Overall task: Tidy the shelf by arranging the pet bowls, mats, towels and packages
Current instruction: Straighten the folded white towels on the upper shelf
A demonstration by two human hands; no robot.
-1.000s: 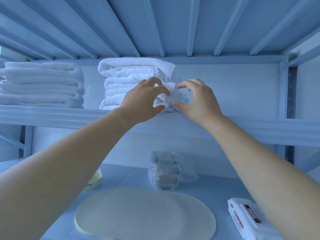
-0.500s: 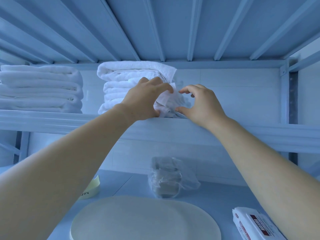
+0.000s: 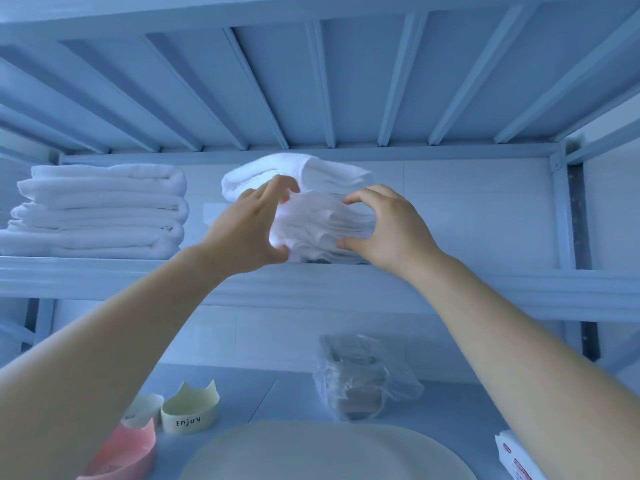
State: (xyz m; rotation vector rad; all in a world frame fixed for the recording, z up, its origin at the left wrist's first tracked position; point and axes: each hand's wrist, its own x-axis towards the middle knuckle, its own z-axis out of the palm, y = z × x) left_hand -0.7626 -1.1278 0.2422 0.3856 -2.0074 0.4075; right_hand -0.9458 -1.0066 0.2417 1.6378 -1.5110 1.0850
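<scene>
A stack of thin white folded cloths [image 3: 323, 226] sits at the front edge of the upper shelf [image 3: 104, 275]. My left hand [image 3: 249, 230] grips its left side and my right hand [image 3: 388, 230] grips its right side, thumbs low and fingers curled over the top. Behind it lies a thick folded white towel [image 3: 304, 171]. A taller pile of white towels [image 3: 100, 209] rests at the shelf's left. On the lower shelf stand a pale yellow pet bowl [image 3: 190, 412], a white bowl [image 3: 143, 410] and a pink bowl [image 3: 121, 452], beside an oval pale mat [image 3: 325, 452].
A clear plastic bag with brown contents [image 3: 360, 375] stands at the back of the lower shelf. A white wipes package [image 3: 516, 459] lies at the lower right. Slatted shelf underside [image 3: 311, 81] hangs overhead; a metal upright [image 3: 575, 220] bounds the right side.
Both hands have closed in around the small cloth stack and squared it. The view has tilted down, bringing the pet bowls into sight.
</scene>
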